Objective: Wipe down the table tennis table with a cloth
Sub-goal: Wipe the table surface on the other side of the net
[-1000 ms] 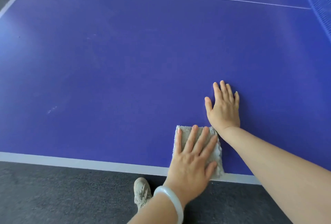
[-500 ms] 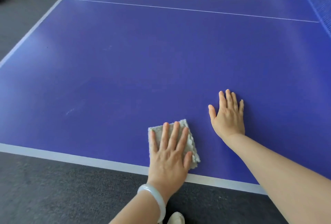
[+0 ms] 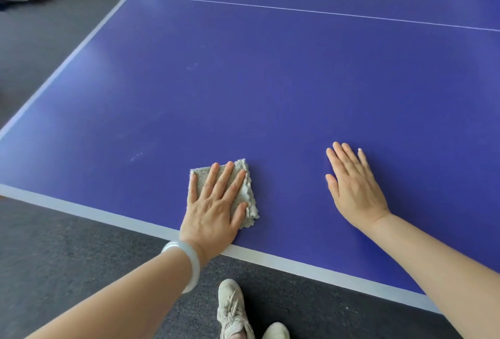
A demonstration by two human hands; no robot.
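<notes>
Beige shoes stand on grey carpet at the frame's bottom. Above, the left hand, grip spread flat, presses a folded cloth onto the blue counter near its white edge. Lower right, the right hand lies flat, grip open, touching only the counter.

A small, folded, fuzzy grey-beige cloth lies flat on the blue surface near its white-edged near side, faint smudges beyond.
</notes>
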